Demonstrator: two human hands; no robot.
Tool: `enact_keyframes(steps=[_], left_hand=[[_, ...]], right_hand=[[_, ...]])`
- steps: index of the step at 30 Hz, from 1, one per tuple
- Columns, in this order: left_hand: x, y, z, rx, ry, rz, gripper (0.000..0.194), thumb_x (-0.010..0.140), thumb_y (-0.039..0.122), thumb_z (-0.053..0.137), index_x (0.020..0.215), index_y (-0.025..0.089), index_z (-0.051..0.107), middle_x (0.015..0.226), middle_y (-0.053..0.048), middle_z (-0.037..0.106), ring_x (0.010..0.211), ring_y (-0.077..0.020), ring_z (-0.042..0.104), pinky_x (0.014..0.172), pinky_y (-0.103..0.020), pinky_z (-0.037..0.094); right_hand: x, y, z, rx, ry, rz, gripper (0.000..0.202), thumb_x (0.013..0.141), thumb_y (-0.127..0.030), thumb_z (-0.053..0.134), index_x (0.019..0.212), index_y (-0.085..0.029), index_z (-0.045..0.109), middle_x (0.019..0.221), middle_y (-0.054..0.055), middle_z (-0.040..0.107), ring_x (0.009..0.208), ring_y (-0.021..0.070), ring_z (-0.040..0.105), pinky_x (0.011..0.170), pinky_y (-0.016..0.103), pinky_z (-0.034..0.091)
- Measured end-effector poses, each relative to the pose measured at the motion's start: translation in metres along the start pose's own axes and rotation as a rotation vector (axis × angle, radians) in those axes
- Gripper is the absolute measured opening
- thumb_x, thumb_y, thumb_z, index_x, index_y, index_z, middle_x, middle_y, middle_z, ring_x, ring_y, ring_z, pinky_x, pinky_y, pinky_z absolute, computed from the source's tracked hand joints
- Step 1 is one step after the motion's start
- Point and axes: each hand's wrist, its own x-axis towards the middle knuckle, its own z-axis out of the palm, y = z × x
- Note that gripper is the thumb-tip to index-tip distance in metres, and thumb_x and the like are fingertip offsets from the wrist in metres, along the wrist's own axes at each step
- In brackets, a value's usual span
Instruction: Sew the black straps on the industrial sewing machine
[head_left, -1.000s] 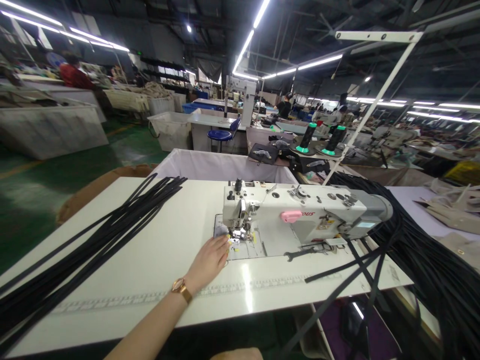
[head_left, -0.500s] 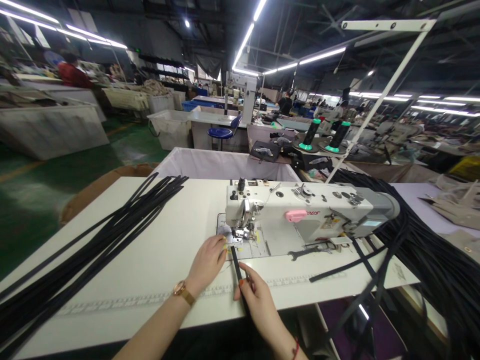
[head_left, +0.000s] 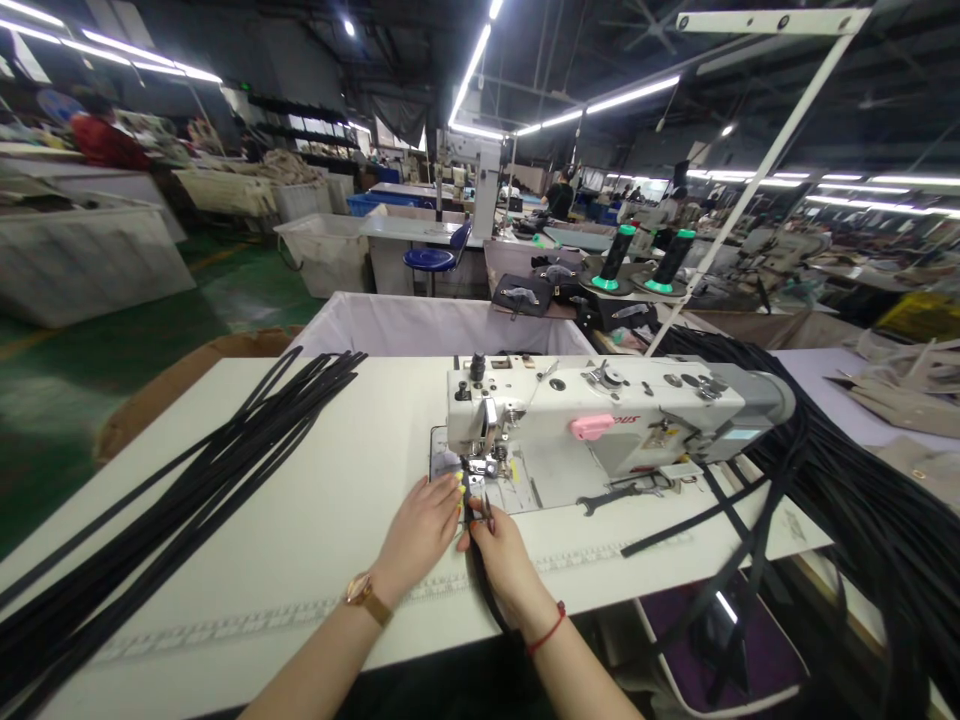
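A narrow black strap [head_left: 486,592] runs from below the table's front edge up to the presser foot [head_left: 480,466] of a white sewing machine [head_left: 540,400]. My right hand [head_left: 504,552] is closed on this strap just in front of the foot. A small dark metal piece shows at its fingers, too small to name. Beside the needle plate, my left hand [head_left: 421,522] lies palm down, fingers stretched out, the fingertips touching the strap's left side. The strap's end under the foot is hidden by the fingers and the machine.
A bundle of black straps [head_left: 225,460] lies on the table's left. More black straps [head_left: 847,500] hang over the right side. A wrench [head_left: 611,498] rests by the machine. Behind stands a white-lined bin [head_left: 450,325]; two thread cones [head_left: 615,258] stand beyond it.
My right hand has moved forward with the strap, whose end has gone from in front of the presser foot to under it. My left fingers have shifted onto the strap's side.
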Motion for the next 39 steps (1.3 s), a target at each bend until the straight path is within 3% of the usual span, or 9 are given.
enact_keyframes(steps=[2,8,15,26,39], left_hand=[[0.001,0.000,0.001,0.010,-0.015,0.003,0.034,0.095,0.019,0.044,0.124,0.019,0.061,0.134,-0.009,0.059,0.126,-0.0285,0.052,0.108,-0.054,0.039],[0.002,-0.003,0.005,0.007,-0.030,-0.006,0.036,0.097,0.022,0.043,0.129,0.019,0.056,0.138,-0.010,0.055,0.131,-0.0282,0.047,0.109,-0.054,0.036],[0.001,-0.004,0.006,0.007,-0.038,-0.025,0.035,0.097,0.024,0.044,0.129,0.019,0.056,0.141,-0.010,0.052,0.131,-0.0283,0.047,0.110,-0.053,0.036],[0.002,-0.002,0.002,0.018,-0.051,-0.030,0.034,0.097,0.022,0.043,0.128,0.020,0.056,0.141,-0.009,0.052,0.132,-0.0282,0.045,0.110,-0.053,0.035],[0.005,0.001,-0.001,0.022,-0.088,-0.049,0.036,0.096,0.020,0.044,0.130,0.019,0.055,0.143,-0.009,0.051,0.133,-0.0270,0.044,0.111,-0.052,0.034]], right_hand=[[0.004,0.001,0.002,-0.002,0.002,-0.017,0.021,0.078,-0.012,0.043,0.082,-0.017,0.063,0.063,-0.001,0.064,0.065,0.0174,0.058,0.071,0.030,0.043],[0.017,0.006,0.008,0.050,0.044,-0.046,0.023,0.078,-0.014,0.044,0.090,-0.016,0.063,0.071,0.001,0.066,0.072,0.0184,0.059,0.072,0.030,0.046],[0.014,0.006,0.006,0.030,0.011,-0.055,0.018,0.079,-0.013,0.043,0.080,-0.019,0.060,0.064,-0.001,0.061,0.065,0.0169,0.057,0.070,0.030,0.044],[0.015,0.012,0.005,0.063,0.008,-0.062,0.021,0.082,-0.016,0.044,0.092,-0.018,0.062,0.068,0.000,0.063,0.069,0.0182,0.059,0.072,0.031,0.046],[0.015,0.006,0.005,0.072,0.036,-0.045,0.025,0.077,-0.014,0.046,0.095,-0.014,0.063,0.076,0.003,0.068,0.075,0.0186,0.061,0.079,0.031,0.046]])
